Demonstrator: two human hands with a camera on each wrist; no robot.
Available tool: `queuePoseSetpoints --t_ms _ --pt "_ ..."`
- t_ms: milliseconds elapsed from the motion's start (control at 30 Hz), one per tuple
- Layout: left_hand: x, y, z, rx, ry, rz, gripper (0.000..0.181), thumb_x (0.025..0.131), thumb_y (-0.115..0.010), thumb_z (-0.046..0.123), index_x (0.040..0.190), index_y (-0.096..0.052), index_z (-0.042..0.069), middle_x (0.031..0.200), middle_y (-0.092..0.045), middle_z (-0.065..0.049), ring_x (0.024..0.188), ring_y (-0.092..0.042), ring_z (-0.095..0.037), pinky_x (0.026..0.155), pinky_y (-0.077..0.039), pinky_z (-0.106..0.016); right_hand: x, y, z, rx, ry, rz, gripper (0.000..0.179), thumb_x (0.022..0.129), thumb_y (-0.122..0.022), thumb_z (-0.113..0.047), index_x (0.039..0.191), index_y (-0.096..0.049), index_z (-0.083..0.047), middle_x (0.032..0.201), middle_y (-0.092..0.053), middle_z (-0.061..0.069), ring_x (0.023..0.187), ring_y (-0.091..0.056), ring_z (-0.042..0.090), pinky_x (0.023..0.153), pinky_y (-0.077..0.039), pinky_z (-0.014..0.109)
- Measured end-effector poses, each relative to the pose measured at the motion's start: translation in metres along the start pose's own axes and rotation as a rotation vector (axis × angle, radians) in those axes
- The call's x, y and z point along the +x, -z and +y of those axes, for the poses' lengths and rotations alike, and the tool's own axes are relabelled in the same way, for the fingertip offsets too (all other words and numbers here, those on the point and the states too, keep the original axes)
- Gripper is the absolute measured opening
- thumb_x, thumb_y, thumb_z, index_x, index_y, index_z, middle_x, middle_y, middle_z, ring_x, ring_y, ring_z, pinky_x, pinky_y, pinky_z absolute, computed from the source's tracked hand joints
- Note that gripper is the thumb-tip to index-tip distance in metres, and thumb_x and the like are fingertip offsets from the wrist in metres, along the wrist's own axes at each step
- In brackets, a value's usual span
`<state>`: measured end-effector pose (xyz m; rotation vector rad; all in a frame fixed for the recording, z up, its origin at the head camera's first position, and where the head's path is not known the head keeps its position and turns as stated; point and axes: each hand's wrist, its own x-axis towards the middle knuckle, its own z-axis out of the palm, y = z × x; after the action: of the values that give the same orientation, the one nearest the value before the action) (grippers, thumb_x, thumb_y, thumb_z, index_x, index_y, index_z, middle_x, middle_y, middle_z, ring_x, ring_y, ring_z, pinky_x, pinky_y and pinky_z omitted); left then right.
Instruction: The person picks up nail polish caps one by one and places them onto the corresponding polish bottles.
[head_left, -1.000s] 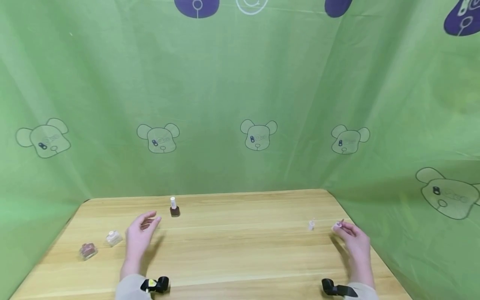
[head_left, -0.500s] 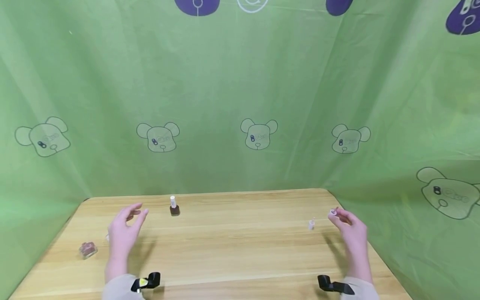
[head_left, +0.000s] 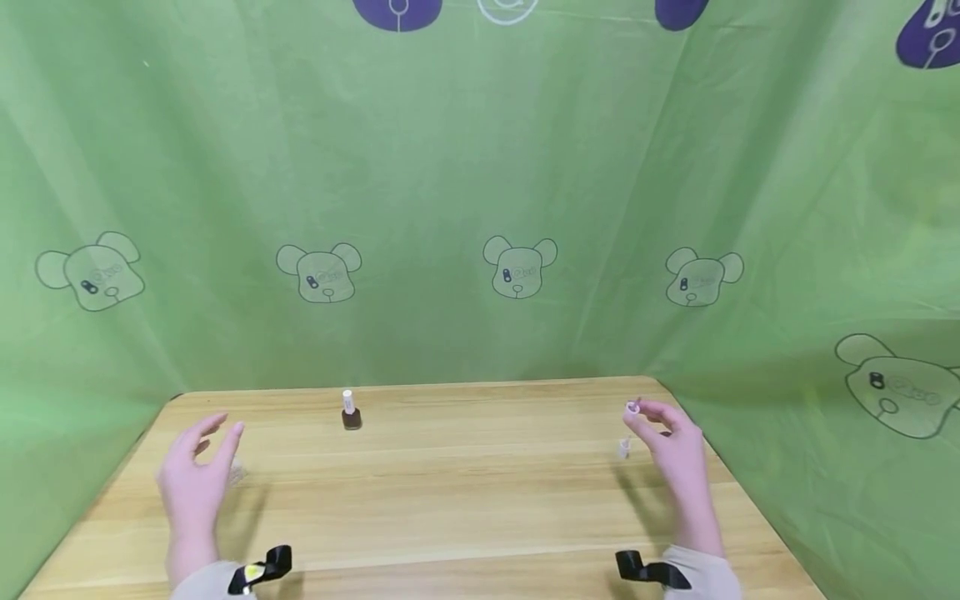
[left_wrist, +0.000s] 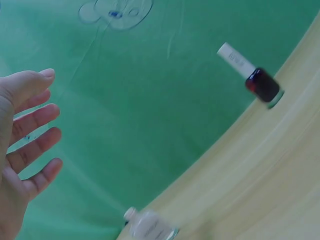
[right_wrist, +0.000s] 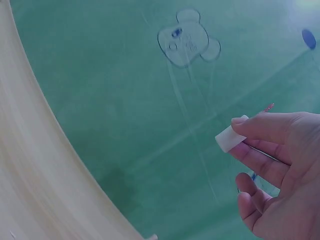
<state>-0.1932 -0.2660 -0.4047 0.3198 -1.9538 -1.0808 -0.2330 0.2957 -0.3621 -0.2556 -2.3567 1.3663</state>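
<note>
The right hand (head_left: 671,446) is pinching a small white cap (head_left: 632,408) between thumb and fingers (right_wrist: 255,160), above the right part of the desk (head_left: 450,508). Its thin brush (right_wrist: 269,107), red or pink at the tip, is pointing upward, probably so that polish is not smearing the wood. Near and below that hand, a second cap (head_left: 624,449) is sitting on the desk, apparently stem up for the same reason.

The left hand (head_left: 193,475) is holding nothing: its fingers are spreading in a loose curve away from the thumb. Just beyond it, a clear bottle (head_left: 237,472) is partly hiding; its short neck is seemingly lacking a tall cap. The dark polish bottle (head_left: 352,419) is standing upright, its white cap on, close to the back edge, likely out of the way there.

Behind that edge a green cloth (head_left: 450,167) is hanging, limiting reach backward; it is also closing in along the right edge, near the right forearm. Between the hands, a broad stretch of desk is leaving plenty of sideways room.
</note>
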Motion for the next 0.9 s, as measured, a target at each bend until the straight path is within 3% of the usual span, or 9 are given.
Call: queuePoseSetpoints --t_ms 133,267,400,500,667,800,900 --pt "0.000 0.012 -0.009 -0.003 0.046 0.040 0.032 0.085 -0.075 0.017 0.113 -0.069 0.003 0.106 -0.064 0.023 0.097 -0.045 0.021 0.087 -0.038 0.000 -0.004 -0.010 -0.009 -0.001 0.028 -0.036 0.039 0.086 -0.075 -0.024 0.117 -0.066 -0.002 0.092 -0.051 -0.037 0.088 -0.050 -0.006 0.071 -0.044 0.012" --pt "-0.001 0.021 -0.018 -0.009 0.108 0.069 0.034 0.085 -0.076 0.020 0.114 -0.069 0.004 0.102 -0.052 0.039 0.097 -0.044 0.020 0.086 -0.037 -0.002 -0.009 -0.020 -0.017 0.006 0.040 -0.070 0.037 0.085 -0.076 -0.023 0.115 -0.067 -0.003 0.100 -0.059 -0.022 0.073 -0.053 -0.002 0.062 -0.048 0.017" --pt "-0.002 0.028 -0.028 0.003 0.216 0.079 0.038 0.084 -0.077 0.026 0.118 -0.069 0.009 0.109 -0.057 0.033 0.098 -0.042 0.018 0.090 -0.036 -0.007 -0.012 -0.032 -0.023 0.004 0.072 -0.105 0.032 0.085 -0.075 -0.022 0.112 -0.069 -0.004 0.114 -0.068 0.006 0.071 -0.053 -0.001 0.060 -0.048 0.019" --pt "-0.004 0.033 -0.037 0.002 0.309 0.068 0.042 0.084 -0.077 0.030 0.122 -0.067 0.014 0.117 -0.061 0.025 0.104 -0.043 0.013 0.100 -0.034 -0.014 -0.015 -0.040 -0.026 0.006 0.099 -0.135 0.031 0.085 -0.075 -0.020 0.111 -0.069 -0.004 0.121 -0.067 0.016 0.074 -0.054 0.000 0.063 -0.048 0.019" --pt "-0.008 0.039 -0.054 -0.024 0.402 0.031 0.051 0.086 -0.074 0.031 0.132 -0.059 0.014 0.137 -0.057 0.005 0.129 -0.042 -0.009 0.119 -0.027 -0.033 -0.020 -0.052 -0.030 0.021 0.110 -0.202 0.031 0.086 -0.075 -0.021 0.112 -0.069 -0.005 0.122 -0.067 0.015 0.083 -0.055 0.000 0.068 -0.048 0.017" --pt "-0.009 0.042 -0.066 -0.029 0.448 -0.035 0.060 0.088 -0.072 0.029 0.141 -0.048 0.012 0.151 -0.044 -0.009 0.141 -0.032 -0.026 0.123 -0.017 -0.048 -0.022 -0.063 -0.031 0.009 0.130 -0.243 0.030 0.085 -0.075 -0.019 0.112 -0.070 -0.006 0.120 -0.068 0.014 0.093 -0.055 0.002 0.073 -0.046 0.017" --pt "-0.008 0.044 -0.074 -0.014 0.472 -0.103 0.067 0.089 -0.071 0.028 0.146 -0.040 0.012 0.155 -0.035 -0.016 0.145 -0.025 -0.037 0.123 -0.013 -0.055 -0.024 -0.071 -0.029 0.002 0.146 -0.268 0.029 0.085 -0.075 -0.018 0.111 -0.070 -0.006 0.119 -0.069 0.013 0.100 -0.058 0.012 0.077 -0.046 0.018"
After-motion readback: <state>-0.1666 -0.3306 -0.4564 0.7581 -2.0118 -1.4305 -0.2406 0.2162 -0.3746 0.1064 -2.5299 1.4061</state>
